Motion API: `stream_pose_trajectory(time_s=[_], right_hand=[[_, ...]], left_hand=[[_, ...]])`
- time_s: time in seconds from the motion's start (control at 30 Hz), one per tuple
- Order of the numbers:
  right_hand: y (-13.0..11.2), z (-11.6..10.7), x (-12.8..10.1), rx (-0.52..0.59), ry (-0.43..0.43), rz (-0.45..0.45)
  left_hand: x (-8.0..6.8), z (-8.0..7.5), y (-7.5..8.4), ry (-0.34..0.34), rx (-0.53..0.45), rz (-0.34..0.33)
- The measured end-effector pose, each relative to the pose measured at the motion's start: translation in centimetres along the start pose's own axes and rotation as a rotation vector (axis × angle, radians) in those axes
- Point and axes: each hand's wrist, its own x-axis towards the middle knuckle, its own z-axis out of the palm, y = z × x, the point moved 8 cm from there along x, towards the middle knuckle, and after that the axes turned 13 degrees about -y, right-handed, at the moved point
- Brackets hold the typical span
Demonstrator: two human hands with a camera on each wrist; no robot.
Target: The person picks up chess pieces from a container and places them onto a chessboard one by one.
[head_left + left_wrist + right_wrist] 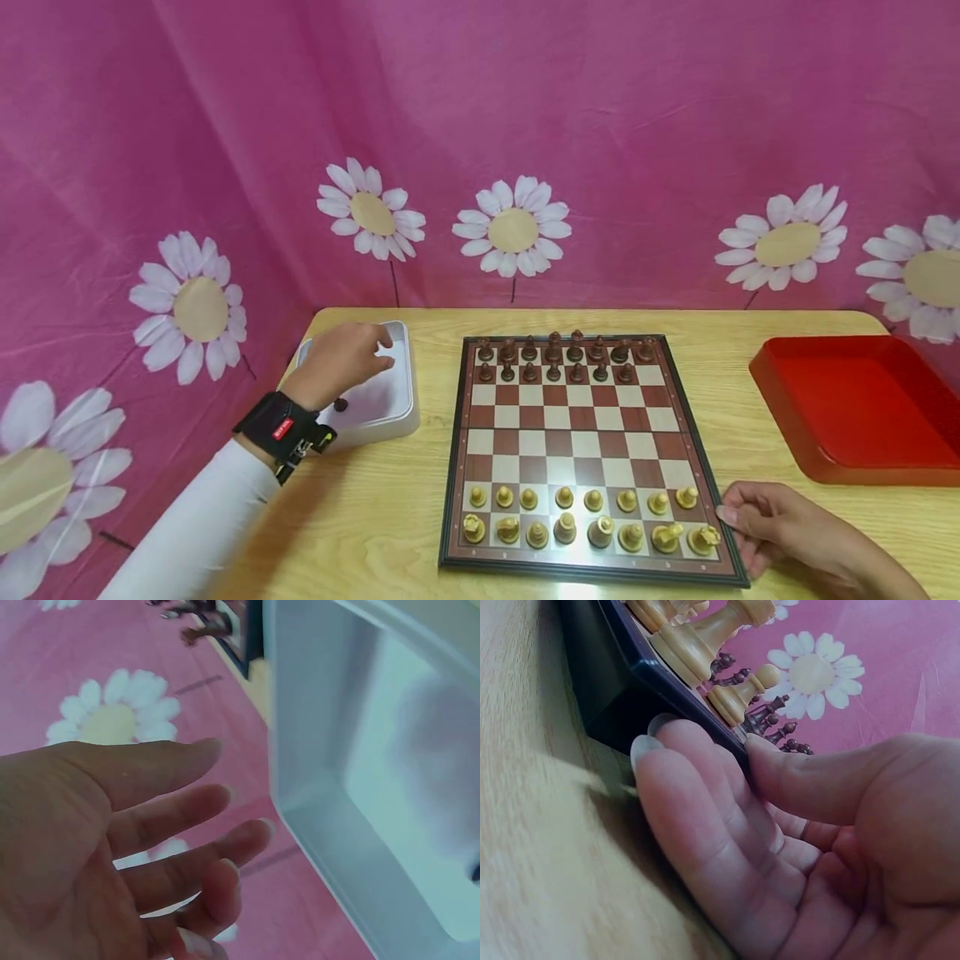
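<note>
The last dark pawn (341, 405) lies in the white tray (401, 417) at the frame's left; the left hand (341, 358), fingers loosely spread and empty, should pinch its head, while the right hand (780, 525) pinches the chessboard (577, 433) edge.

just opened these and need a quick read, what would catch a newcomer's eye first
The chessboard in the middle of the table, with dark pieces along its far side and pale pieces along the near side. The right hand grips the board's near right corner, while the left hand hovers open over a white tray at the left, where one dark pawn lies. A red tray sits at the right.
</note>
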Motion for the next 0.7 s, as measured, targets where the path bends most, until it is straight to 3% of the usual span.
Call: stream_pose_trajectory(time_s=[0.2,0.5,0.7], right_hand=[[0.0,-0.1,0.1,0.007,-0.03,-0.013],[0.1,0.0,0.0,0.017,-0.046,-0.035],[0.1,0.0,0.0,0.02,-0.049,-0.032]], left_hand=[[-1.3,1.5,-3.2,-0.073,-0.006,-0.067],[-1.8,4.1,-6.3,-0.167,-0.039,-0.115],[-2.4,5.3,-7.0,-0.143,-0.036,-0.093]])
